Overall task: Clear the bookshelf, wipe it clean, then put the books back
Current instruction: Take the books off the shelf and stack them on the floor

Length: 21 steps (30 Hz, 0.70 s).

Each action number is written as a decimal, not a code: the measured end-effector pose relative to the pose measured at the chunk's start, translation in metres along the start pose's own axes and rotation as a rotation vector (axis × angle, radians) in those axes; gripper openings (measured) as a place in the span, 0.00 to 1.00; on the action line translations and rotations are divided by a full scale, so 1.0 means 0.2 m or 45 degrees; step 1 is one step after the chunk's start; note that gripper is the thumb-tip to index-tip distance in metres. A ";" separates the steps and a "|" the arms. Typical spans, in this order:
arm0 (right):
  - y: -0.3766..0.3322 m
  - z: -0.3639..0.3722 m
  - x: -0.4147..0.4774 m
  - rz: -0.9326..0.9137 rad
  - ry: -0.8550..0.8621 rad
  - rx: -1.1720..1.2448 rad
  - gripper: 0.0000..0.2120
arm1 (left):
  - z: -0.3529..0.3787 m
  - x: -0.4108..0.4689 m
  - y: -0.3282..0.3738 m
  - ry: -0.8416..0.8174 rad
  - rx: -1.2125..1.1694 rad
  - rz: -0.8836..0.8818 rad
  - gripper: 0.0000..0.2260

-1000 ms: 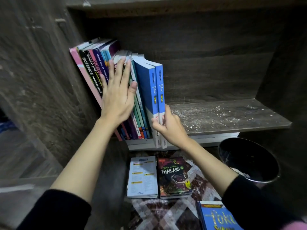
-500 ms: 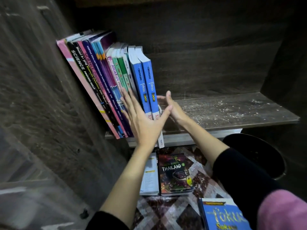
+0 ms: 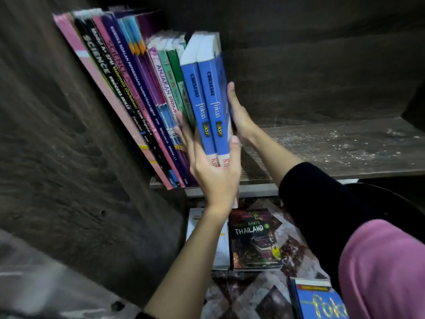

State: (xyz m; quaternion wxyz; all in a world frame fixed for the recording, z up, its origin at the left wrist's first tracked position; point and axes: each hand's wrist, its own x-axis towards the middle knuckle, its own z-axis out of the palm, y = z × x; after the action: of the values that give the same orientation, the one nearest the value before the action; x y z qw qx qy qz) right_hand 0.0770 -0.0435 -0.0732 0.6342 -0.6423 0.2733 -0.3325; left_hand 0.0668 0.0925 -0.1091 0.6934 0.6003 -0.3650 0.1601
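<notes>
Two blue "Fokus" books [image 3: 207,100] stand at the right end of a leaning row of books [image 3: 128,88] on the dark wooden shelf [image 3: 333,148]. My left hand [image 3: 211,166] grips the low spines of the two blue books, thumb on their right side and fingers wedged at their left. My right hand [image 3: 239,116] lies flat against the right-hand cover, fingers straight and pointing up. The shelf board to the right of the books is bare and speckled with white dust.
Below the shelf, a dark "Thailand" book [image 3: 253,240] and a white booklet [image 3: 220,249] lie on a patterned mat [image 3: 253,293]. Another blue "Fokus" book [image 3: 319,302] lies at the bottom right. A black bin [image 3: 409,203] sits under the shelf's right end.
My left hand has closed around the two blue books. My right hand slid up along their right cover. The view has moved closer to the books.
</notes>
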 end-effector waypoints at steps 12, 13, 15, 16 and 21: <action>-0.06 -0.26 -0.32 -0.066 0.014 -0.188 0.41 | -0.20 -0.13 0.02 0.007 -0.359 -0.167 0.12; -0.07 -0.28 -0.38 -0.061 -0.043 -0.228 0.41 | -0.22 -0.16 0.02 -0.012 -0.429 -0.210 0.11; -0.05 -0.31 -0.48 -0.066 -0.096 -0.247 0.38 | -0.27 -0.23 0.03 -0.040 -0.520 -0.280 0.12; -0.05 -0.31 -0.53 -0.069 -0.090 -0.229 0.35 | -0.30 -0.26 0.04 -0.062 -0.554 -0.309 0.13; 0.00 -0.32 -0.82 -0.170 0.061 -0.089 0.09 | -0.43 -0.35 0.05 -0.020 -0.680 -0.483 0.22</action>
State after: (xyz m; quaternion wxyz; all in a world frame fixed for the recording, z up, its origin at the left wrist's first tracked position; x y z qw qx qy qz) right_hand -0.0753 0.0422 -0.0874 0.5810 -0.6727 0.2565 -0.3798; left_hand 0.0404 0.1922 -0.1525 0.8409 0.4557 -0.2812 -0.0782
